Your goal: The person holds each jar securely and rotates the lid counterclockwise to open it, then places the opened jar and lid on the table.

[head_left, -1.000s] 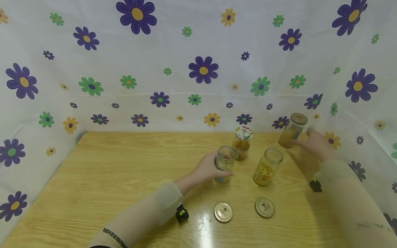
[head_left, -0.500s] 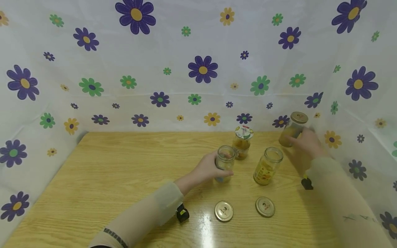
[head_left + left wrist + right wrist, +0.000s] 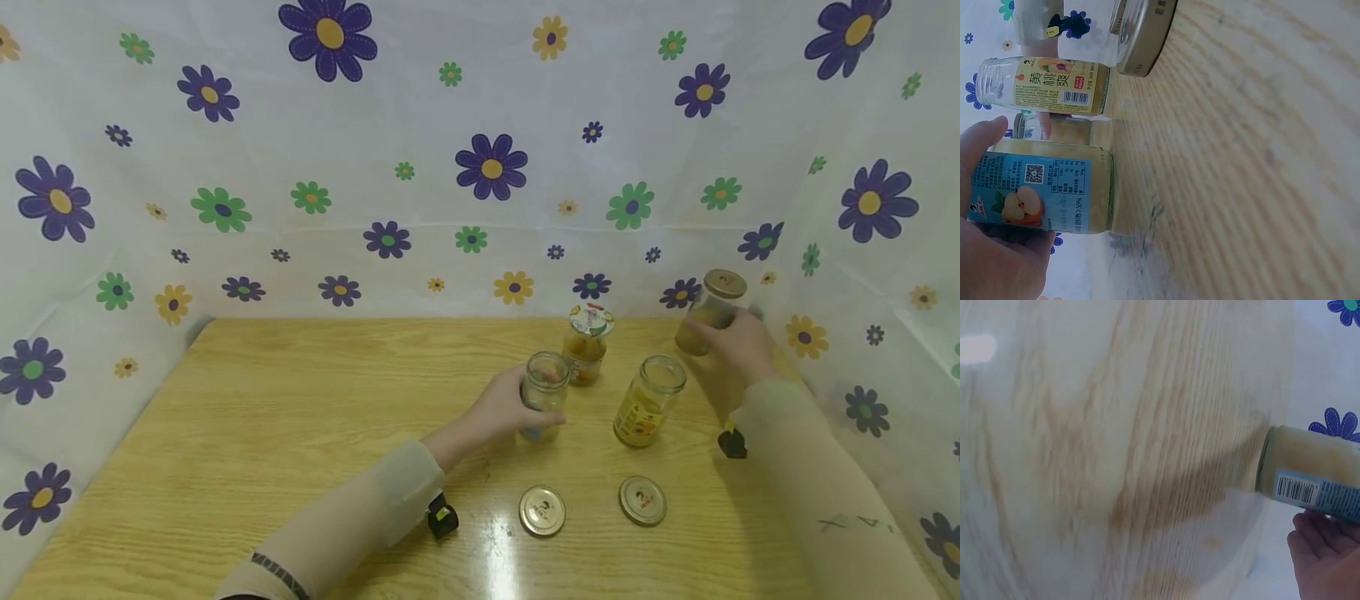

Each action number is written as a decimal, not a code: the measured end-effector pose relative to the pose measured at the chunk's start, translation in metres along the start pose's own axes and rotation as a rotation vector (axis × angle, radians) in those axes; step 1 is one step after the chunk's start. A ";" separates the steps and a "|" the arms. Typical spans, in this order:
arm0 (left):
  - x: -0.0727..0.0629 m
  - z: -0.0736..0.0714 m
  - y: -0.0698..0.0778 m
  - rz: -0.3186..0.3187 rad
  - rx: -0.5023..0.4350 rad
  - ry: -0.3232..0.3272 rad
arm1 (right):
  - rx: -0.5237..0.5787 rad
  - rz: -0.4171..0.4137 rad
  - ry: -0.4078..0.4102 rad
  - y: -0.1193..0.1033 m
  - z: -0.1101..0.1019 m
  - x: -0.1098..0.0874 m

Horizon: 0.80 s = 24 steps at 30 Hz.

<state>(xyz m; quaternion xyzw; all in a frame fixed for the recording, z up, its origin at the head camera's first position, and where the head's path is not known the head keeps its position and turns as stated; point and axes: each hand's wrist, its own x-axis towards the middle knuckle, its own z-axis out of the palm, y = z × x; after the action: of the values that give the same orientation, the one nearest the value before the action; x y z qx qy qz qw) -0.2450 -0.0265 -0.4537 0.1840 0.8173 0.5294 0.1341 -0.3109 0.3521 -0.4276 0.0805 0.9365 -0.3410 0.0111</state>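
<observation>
My left hand (image 3: 501,408) grips an open glass jar (image 3: 547,385). Its blue label (image 3: 1029,190) shows fruit pictures in the left wrist view, and the jar stands on the table. At the far right, my right hand (image 3: 741,343) holds a glass jar (image 3: 703,321) with a gold lid (image 3: 724,283). The thumb lies across its front; brownish contents and a blue barcode label (image 3: 1310,489) show in the right wrist view. Between the hands stands an open jar with a yellow label (image 3: 641,417). Two gold lids, a left one (image 3: 542,511) and a right one (image 3: 642,501), lie in front.
Just behind the left hand's jar stands a jar with a patterned white lid (image 3: 590,321) and amber contents. Flower-printed cloth (image 3: 420,133) walls the wooden table (image 3: 300,392) at the back and sides.
My right hand has moved left and closed around the lidded jar at the far right, its thumb now across the front. The left hand and its jar stay put.
</observation>
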 end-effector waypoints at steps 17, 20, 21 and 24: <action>-0.001 0.000 0.003 0.002 -0.002 0.001 | 0.359 0.141 0.065 -0.012 0.016 0.006; -0.001 -0.001 0.003 0.006 -0.003 0.000 | 0.361 0.133 0.023 -0.010 0.013 0.005; -0.001 -0.001 0.003 0.004 -0.004 -0.001 | 0.356 0.129 0.007 -0.009 0.012 0.005; -0.002 -0.002 0.002 -0.002 -0.010 -0.002 | 0.323 0.109 -0.026 -0.009 0.008 0.003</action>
<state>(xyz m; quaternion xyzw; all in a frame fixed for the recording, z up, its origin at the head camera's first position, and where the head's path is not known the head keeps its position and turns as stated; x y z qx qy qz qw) -0.2435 -0.0278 -0.4510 0.1830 0.8147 0.5331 0.1361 -0.3155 0.3404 -0.4284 0.1275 0.8636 -0.4870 0.0286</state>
